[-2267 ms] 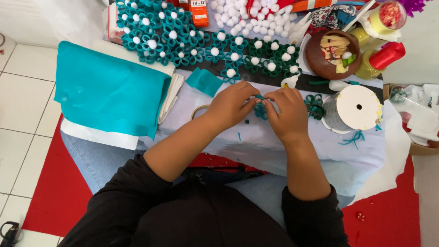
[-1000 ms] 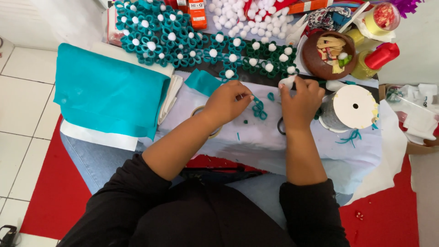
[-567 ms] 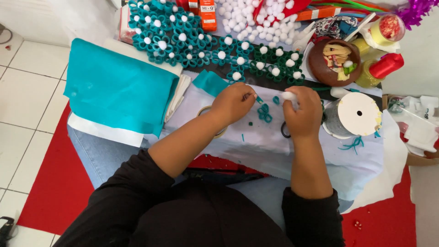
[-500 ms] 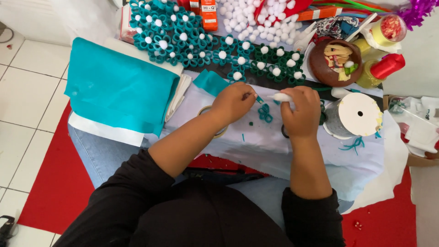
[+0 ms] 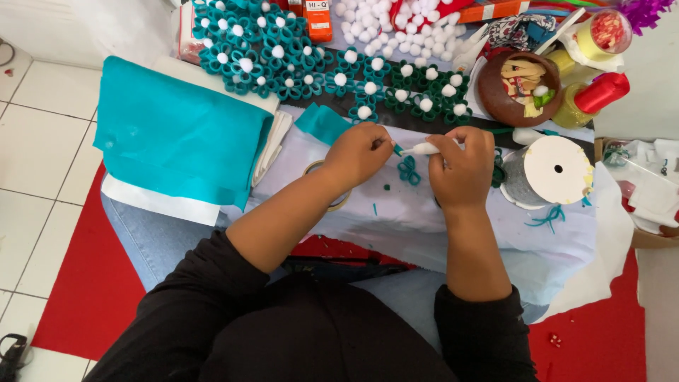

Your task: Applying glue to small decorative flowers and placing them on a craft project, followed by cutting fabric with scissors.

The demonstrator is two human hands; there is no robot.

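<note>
My left hand point(image 5: 359, 153) pinches a small teal strip point(image 5: 397, 149) just above the pale cloth point(image 5: 396, 219) on my lap. A white glue tube point(image 5: 423, 148) is gripped in my right hand point(image 5: 463, 166), its tip touching that teal strip. Below the two hands a small teal felt flower point(image 5: 408, 170) lies flat on the cloth. A tape ring point(image 5: 327, 189) sits partly hidden under my left wrist.
A folded teal felt sheet point(image 5: 177, 138) lies to the left. Rows of teal and green flowers with white pompoms point(image 5: 318, 64) fill the back, with loose white pompoms point(image 5: 382, 25) behind. A brown bowl point(image 5: 520, 88), a red-capped yellow bottle point(image 5: 590, 99) and a white spool point(image 5: 555, 170) stand right.
My right hand left the teal flower, reached right to the white tube and brought it back to my left hand. The flower now lies on the cloth.
</note>
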